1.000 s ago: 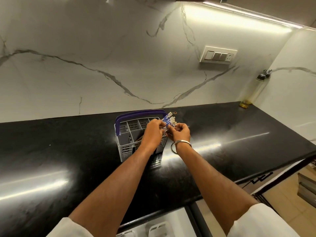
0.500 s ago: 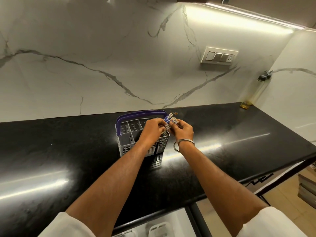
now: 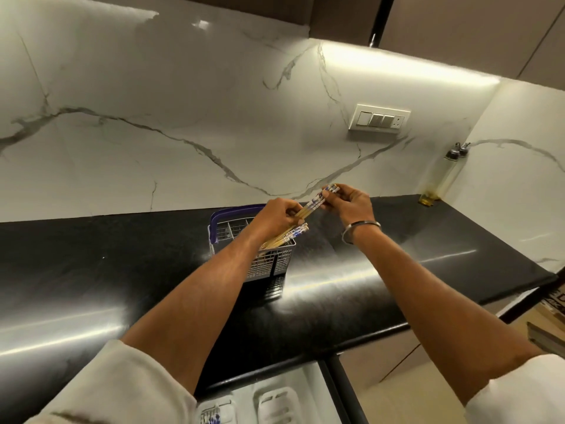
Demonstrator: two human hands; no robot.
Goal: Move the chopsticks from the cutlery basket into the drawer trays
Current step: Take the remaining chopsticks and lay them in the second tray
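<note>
Above the cutlery basket (image 3: 269, 264), chopsticks (image 3: 315, 205) slanting up-right, both hands pinching

White sleeves (image 3: 122, 381), silver bangle (image 3: 360, 229).

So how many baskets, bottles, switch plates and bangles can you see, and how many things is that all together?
Cutlery basket: 1
Oil bottle: 1
Switch plate: 1
Bangle: 1
Total: 4
The chopsticks are bunched too tightly in the hands to count.
</note>
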